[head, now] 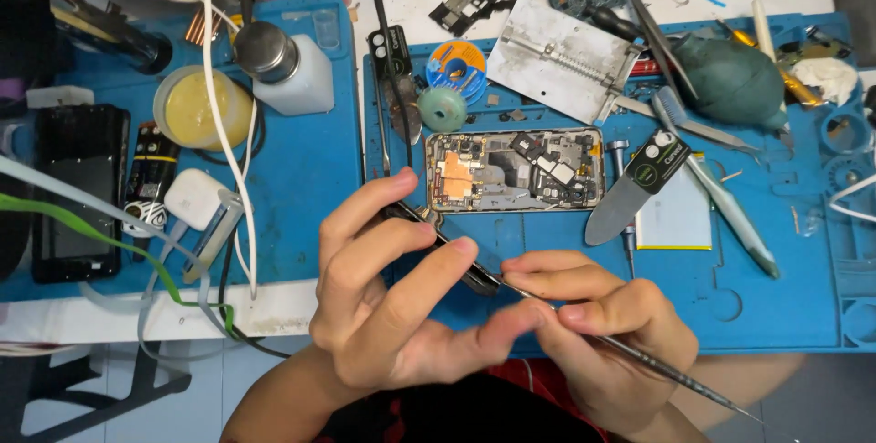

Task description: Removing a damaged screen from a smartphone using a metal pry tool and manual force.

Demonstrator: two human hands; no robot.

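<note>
A slim black tool [456,256] is pinched in the left hand [392,306]; a thin metal probe [657,365] is gripped pen-like by the right hand [602,333]. Both are held together just below the opened phone [516,169], steadied for fine work.

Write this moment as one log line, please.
left hand: grips black tweezers | right hand: holds thin metal probe | opened phone: on blue mat

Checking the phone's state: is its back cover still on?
No, the opened phone lies on the blue mat with its boards and shields exposed.
</note>
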